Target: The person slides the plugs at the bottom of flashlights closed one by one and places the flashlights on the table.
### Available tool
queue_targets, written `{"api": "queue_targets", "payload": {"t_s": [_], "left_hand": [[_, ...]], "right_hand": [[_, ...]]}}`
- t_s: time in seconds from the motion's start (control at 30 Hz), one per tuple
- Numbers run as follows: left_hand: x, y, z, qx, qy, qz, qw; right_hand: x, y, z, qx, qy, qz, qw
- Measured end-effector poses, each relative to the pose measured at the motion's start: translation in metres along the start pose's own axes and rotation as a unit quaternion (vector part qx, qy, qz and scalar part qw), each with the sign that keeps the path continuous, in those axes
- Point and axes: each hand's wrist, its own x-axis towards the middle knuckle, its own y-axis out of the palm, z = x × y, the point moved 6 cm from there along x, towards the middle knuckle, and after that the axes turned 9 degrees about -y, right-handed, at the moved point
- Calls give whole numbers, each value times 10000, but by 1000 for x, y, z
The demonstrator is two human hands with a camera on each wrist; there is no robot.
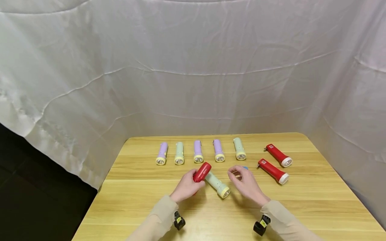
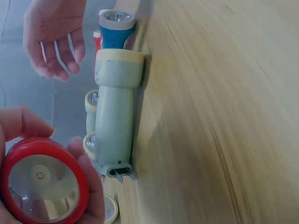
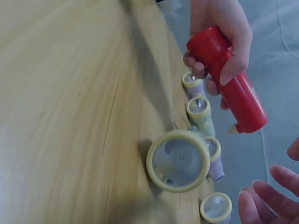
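Note:
My left hand [image 1: 184,186] grips a red flashlight [image 1: 202,172] around its body, held up over the table. In the left wrist view its round lens [image 2: 44,186] faces the camera, ringed in red. A pale green flashlight [image 1: 215,183] with a yellow rim lies on the wood between the hands, and its prongs [image 2: 120,176] stick out at the tail. Right of it, my right hand [image 1: 246,185] hovers with relaxed, bent fingers [image 3: 268,198] and nothing in them. A blue flashlight [image 2: 115,37] lies beyond the green one, mostly hidden behind the right hand in the head view.
Along the back of the wooden table [image 1: 135,201] runs a row of purple flashlights [image 1: 197,149] and green flashlights [image 1: 179,150], lenses toward me. Two red flashlights [image 1: 272,170] with white rims lie at the right. A pale curtain [image 1: 193,83] hangs around the table.

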Motion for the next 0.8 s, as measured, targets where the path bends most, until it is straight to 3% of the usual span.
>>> {"api": "queue_targets", "payload": {"t_s": [0.1, 0.3, 0.47, 0.8], "left_hand": [[1, 0, -5, -55, 102, -72, 9999], [-1, -1, -17, 380, 601, -495, 9962], [-3, 1, -22, 482, 854, -632, 9932], [-3, 4, -28, 814, 1033, -866, 9875]], "right_hand": [[2, 0, 1, 281, 85, -29, 9996], [3, 0, 5, 934, 252, -194, 9951], [3, -1, 12, 1328, 222, -415, 9900], [6, -3, 23, 1470, -164, -603, 9872]]}}
